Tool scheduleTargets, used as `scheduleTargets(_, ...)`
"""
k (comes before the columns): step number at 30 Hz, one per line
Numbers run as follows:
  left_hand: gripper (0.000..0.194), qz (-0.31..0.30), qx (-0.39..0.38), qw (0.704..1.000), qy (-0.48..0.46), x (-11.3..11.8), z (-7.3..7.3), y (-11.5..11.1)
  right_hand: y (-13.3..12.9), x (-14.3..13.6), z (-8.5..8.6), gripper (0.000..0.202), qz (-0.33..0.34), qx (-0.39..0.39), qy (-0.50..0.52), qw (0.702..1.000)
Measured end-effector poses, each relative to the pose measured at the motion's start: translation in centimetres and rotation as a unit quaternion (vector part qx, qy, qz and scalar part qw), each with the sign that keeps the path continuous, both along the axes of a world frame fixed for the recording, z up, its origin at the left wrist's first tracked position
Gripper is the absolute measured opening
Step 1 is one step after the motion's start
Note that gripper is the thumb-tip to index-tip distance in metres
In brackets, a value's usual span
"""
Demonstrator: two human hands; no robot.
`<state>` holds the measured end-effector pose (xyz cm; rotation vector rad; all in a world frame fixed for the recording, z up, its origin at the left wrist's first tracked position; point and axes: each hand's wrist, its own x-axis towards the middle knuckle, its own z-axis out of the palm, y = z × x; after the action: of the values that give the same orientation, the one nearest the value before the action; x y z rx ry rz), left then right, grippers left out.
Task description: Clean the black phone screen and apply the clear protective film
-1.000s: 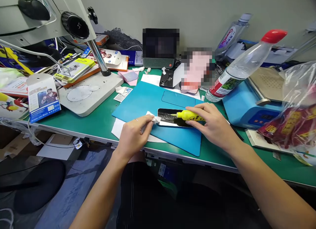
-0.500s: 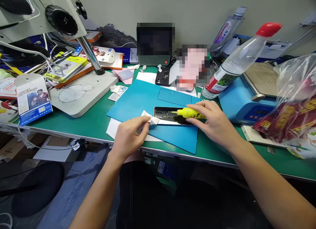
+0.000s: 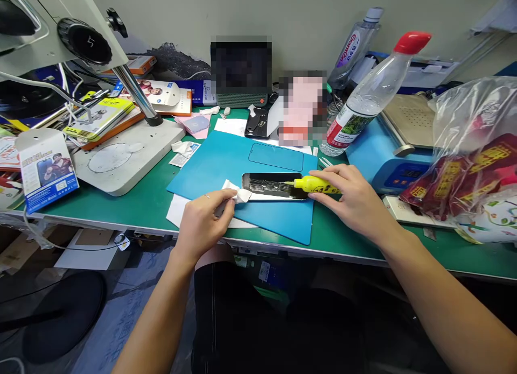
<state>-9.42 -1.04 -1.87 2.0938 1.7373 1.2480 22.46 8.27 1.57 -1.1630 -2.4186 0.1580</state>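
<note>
A dark phone screen [image 3: 271,185] lies on the blue mat [image 3: 202,169], with whitish streaks and reflections over its surface. My right hand [image 3: 349,199] pinches a small yellow squeeze bottle [image 3: 319,184] between thumb and fingers. The bottle lies nearly level, its thin nozzle pointing left over the right half of the screen. Whether the tip touches the glass I cannot tell. Beside the screen's left end, my left hand [image 3: 208,220] is closed on a crumpled white tissue [image 3: 238,193]. A white sheet [image 3: 177,212] sticks out from under the mat.
A microscope stand base [image 3: 129,164] and boxes [image 3: 48,169] occupy the left side. To the right are a red-capped bottle [image 3: 359,115], a blue device with a metal plate [image 3: 383,153] and a plastic bag of red packets [image 3: 464,169]. A dark phone [image 3: 257,124] lies behind the mat.
The whole view has shifted, so things on the bench appear slightly further left. Both hands keep their holds, and the bottle's nozzle stays over the screen.
</note>
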Motion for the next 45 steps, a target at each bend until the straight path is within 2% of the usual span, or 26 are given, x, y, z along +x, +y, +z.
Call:
scheduleTargets(15,0.019,0.009,-0.023,1.0,0.002,0.2,0.1,-0.2,-0.3,2.6,-0.3,0.04,-0.041,-0.004,0.004,0.999)
scheduleTargets(22,0.02,0.017,-0.031,0.999,-0.009,0.3,0.3,-0.1,-0.8,2.8,-0.4,0.039,-0.053,-0.01,0.021,0.998)
scheduleTargets(25,0.019,0.073,-0.009,0.997,-0.007,0.5,1.1,0.0,-1.2,2.6,-0.4,0.039,-0.066,-0.01,0.038,0.997)
scheduleTargets(29,0.022,0.149,0.05,0.988,0.016,0.6,3.1,0.8,-1.9,2.6,-0.8,0.038,-0.121,-0.021,0.095,0.988)
scheduleTargets(33,0.018,0.155,0.101,0.982,0.047,0.4,5.2,2.0,-2.5,3.0,-1.4,0.045,-0.172,-0.075,0.194,0.963)
scheduleTargets(35,0.016,0.142,0.13,0.98,0.056,0.5,5.8,2.4,-2.6,3.2,-1.6,0.05,-0.182,-0.096,0.211,0.956)
scheduleTargets(38,0.017,0.105,0.155,0.979,0.077,1.6,5.3,2.9,-2.8,3.6,-1.6,0.053,-0.187,-0.104,0.176,0.961)
scheduleTargets(42,0.017,0.033,0.133,0.985,0.103,3.9,2.9,2.9,-3.4,3.9,-1.6,0.05,-0.21,-0.084,0.137,0.964)
scheduleTargets(45,0.02,0.004,0.091,0.99,0.107,5.3,1.3,2.5,-3.9,4.2,-1.8,0.05,-0.222,-0.059,0.135,0.964)
